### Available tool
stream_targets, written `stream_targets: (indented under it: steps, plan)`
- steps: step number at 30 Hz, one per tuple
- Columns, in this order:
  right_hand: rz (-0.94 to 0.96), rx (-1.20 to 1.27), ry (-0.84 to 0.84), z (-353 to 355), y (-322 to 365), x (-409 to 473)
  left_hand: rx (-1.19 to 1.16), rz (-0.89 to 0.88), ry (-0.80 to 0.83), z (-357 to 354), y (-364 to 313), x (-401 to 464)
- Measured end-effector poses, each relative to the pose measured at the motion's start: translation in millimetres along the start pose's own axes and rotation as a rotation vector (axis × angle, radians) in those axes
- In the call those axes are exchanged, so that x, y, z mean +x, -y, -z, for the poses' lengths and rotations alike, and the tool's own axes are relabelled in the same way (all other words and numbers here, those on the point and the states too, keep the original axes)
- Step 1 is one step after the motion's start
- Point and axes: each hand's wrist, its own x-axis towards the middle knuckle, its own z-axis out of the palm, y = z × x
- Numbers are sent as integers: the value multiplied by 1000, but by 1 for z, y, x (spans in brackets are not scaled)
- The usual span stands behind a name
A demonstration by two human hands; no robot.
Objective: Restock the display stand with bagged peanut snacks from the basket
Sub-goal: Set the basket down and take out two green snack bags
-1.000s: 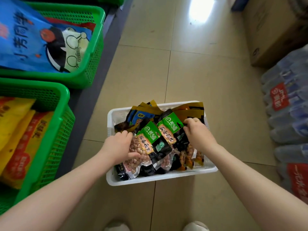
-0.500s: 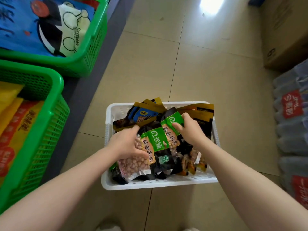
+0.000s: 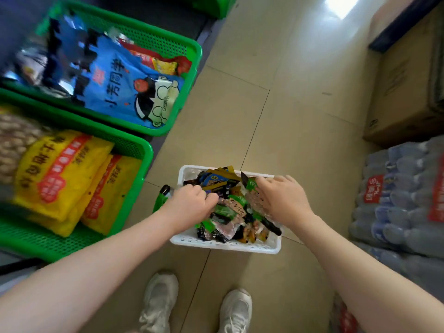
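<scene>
Hands have moved: left hand (image 3: 192, 203) now curls tight on peanut bags (image 3: 234, 207), right hand (image 3: 281, 200) spreads its fingers (image 3: 264, 182) over them in the basket (image 3: 225, 245). Lifting looks close.

Both hands cover part of the peanut bags (image 3: 234, 209); the green crates (image 3: 144, 150) run off the left edge, blurred.

Shop floor around the restocking spot

A beige tiled floor (image 3: 276, 131) lay underfoot, with two white sneakers (image 3: 158, 301) at the bottom edge. Against the right side stood a brown cardboard box (image 3: 406, 87), and just nearer than it, shrink-wrapped packs of bottled water (image 3: 403, 200) with red labels were stacked. A bright patch of glare (image 3: 341, 6) showed on the tiles at the top.
</scene>
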Motion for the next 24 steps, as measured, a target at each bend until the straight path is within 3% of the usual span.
stream_targets:
  steps: [2,5,6,9,11,14,18,24]
  plan:
    - [20,-60,-4,61,10,-13,0,55,-22,53,4,-38]
    - [95,2,-1,158,33,-30,-19,201,122,155,-3,-97]
    - [134,13,-25,192,43,-35,-40,269,188,195,-5,-120]
    - [318,-4,-197,290,78,-48,-65,589,162,290,-13,-190]
    - [425,24,-288,350,110,-59,-85,783,46,346,-21,-241]
    - [586,99,-361,417,151,-70,-69,845,-115,393,-39,-306]
    - [801,134,-433,483,221,-90,90,965,-198,462,-73,-387]
    - [1064,281,-595,557,365,-160,239,1359,-338,534,-144,-535]
